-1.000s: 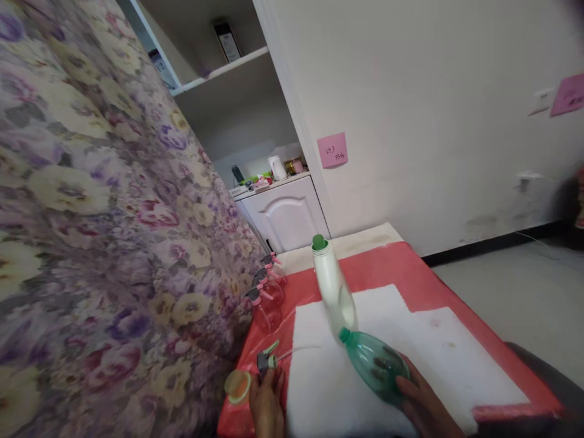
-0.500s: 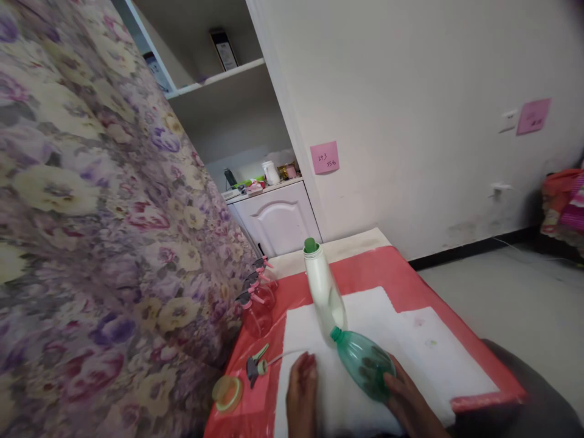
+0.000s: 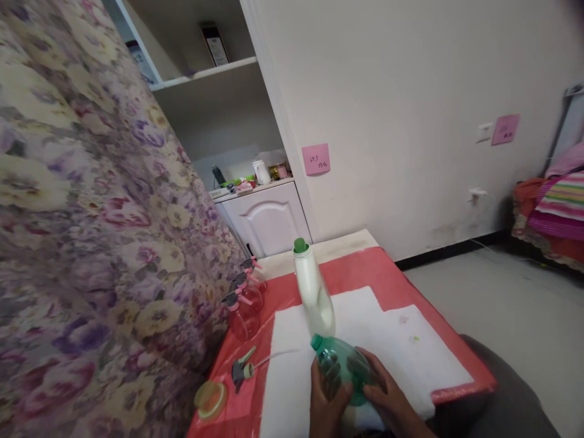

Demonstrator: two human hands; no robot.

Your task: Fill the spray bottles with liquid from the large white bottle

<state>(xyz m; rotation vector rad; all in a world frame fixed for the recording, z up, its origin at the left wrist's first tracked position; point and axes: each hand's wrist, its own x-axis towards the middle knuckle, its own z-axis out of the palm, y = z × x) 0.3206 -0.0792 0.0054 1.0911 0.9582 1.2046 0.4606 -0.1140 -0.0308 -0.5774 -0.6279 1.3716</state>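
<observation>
Head view, showing a green bottle (image 3: 341, 359) clasped between both hands at the near end of the red table (image 3: 387, 274), tilted, with a long axis running from a base near four o'clock to a neck (image 3: 316, 342) aimed between ten and eleven. Held by the left hand (image 3: 327, 403) along the seven o'clock side, closer of the two to the neck; held by the right hand (image 3: 383, 392) at four o'clock, closer to the base. Fingers on both hands curled round the far side, seen partly through the clear wall, thumbs pressing from the near side. Cannot tell about contact between base and white sheet (image 3: 283, 389). Just beyond the neck, toward twelve o'clock, standing white bottle (image 3: 310, 283); cannot tell touching from mere overlap. Between nine and ten o'clock from the left hand, well apart, spray head (image 3: 239, 371) lying loose, with tube (image 3: 261, 362) pointing between two and three o'clock. Farther along at twelve from the spray head, pink spray bottles (image 3: 245, 322) in a row.
</observation>
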